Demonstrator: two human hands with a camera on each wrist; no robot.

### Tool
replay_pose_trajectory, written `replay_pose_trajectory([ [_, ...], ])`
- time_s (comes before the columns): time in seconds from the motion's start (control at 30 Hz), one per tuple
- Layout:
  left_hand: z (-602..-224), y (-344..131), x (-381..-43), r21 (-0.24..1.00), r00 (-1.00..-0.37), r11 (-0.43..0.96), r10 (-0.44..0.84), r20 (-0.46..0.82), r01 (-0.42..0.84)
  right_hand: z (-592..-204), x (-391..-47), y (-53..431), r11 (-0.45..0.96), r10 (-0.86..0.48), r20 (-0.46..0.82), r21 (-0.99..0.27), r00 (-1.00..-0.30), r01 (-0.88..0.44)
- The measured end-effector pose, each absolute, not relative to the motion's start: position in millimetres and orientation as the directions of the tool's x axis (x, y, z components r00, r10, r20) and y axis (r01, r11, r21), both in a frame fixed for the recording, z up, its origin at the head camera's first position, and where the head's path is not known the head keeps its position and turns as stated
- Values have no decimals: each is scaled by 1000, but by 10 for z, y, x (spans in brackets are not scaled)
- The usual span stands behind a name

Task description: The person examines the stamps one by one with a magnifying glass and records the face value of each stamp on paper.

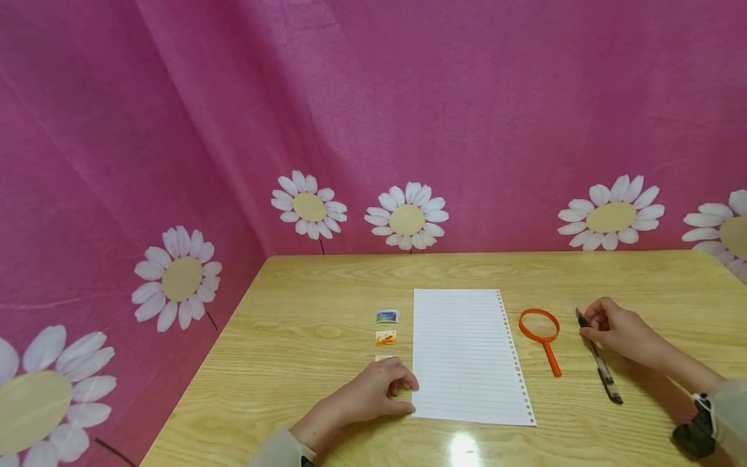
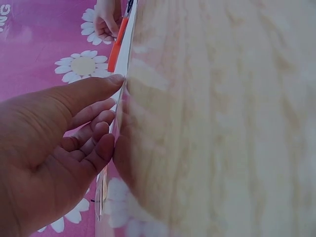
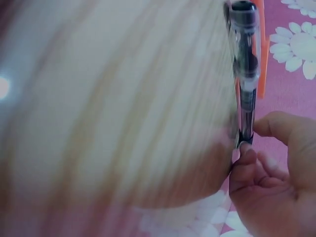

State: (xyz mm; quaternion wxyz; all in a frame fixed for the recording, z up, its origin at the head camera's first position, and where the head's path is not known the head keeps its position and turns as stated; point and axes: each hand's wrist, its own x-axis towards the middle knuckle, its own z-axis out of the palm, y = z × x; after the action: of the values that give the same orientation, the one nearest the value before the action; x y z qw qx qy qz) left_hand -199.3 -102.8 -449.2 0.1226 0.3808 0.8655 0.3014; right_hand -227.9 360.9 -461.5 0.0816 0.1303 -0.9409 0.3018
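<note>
where paper [image 1: 463, 357] faces pen [image 1: 600, 363], a magnifier [image 1: 550, 357] lies between.

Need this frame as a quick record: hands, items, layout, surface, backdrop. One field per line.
left hand: touching the left edge of the lined paper
right hand: thumb and fingers at the far end of the pen
paper: flat, punched holes along its right edge
magnifying glass: red-orange, between paper and pen, touching neither
blue stamp: left of the paper, farthest in the column
yellow stamp: next one nearer
third piece: mostly hidden by left hand
surface: wood-grain table
backdrop: magenta cloth, daisy print
</note>
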Motion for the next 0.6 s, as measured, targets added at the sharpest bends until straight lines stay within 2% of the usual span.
replay_pose_trajectory([
  [0.33, -4476, -1030, -1988, 608, -681, 529, 732, 26, 592, -4537, -2259, 3536, 841, -161, 200, -485, -966, -241],
  [0.6, -4475, -1035, -1984, 614, -679, 527, 734, 20, 588, -4496, -2203, 3516, 827, -252, 218, -458, -943, -327],
])
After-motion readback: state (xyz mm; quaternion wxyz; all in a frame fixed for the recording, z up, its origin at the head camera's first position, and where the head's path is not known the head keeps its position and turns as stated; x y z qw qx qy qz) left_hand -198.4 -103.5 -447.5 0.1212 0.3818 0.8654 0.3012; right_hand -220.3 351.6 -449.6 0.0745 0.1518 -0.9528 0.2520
